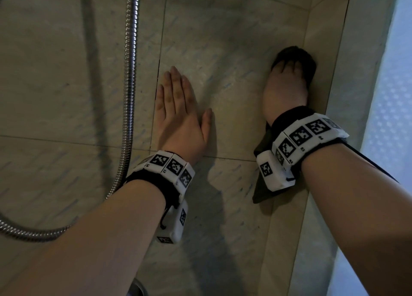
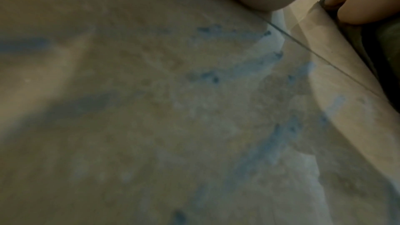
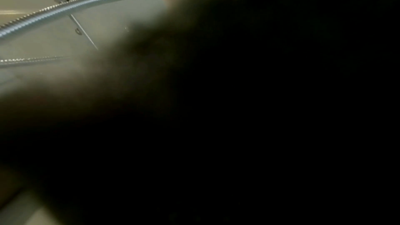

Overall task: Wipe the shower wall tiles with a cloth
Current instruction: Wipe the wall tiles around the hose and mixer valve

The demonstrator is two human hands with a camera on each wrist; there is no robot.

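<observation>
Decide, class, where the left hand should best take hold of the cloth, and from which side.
Probably the loose lower corner of the cloth, approached from the left. It hangs free below the right hand, which presses the upper part flat on the wall; the left hand lies that side.

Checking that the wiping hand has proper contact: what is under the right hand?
A dark cloth lies flat between the right hand and the wall tile, beside the corner. It shows past the fingertips and below the wrist. The tile beneath it is covered.
</observation>
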